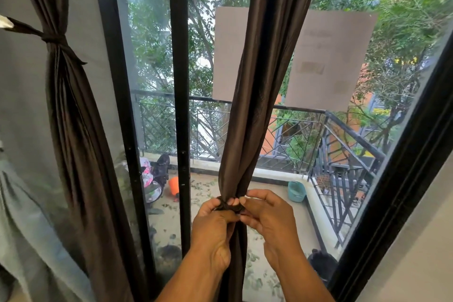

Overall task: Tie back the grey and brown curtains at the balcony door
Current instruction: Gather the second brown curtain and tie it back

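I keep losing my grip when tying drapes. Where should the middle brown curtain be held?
At its narrow gathered waist, where the brown curtain bunches tightest, from both sides at once, as the left hand and right hand pinch it. Above, the folds fan wide.

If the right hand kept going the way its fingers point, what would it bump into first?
Its fingers point left at the tie around the brown curtain, so the right hand would probably press into that gathered cloth, then the left hand. Depth is hard to judge.

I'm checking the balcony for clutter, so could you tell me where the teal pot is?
The teal pot sits on the balcony floor outside the glass, right of the brown curtain, just below the corner of the black railing.
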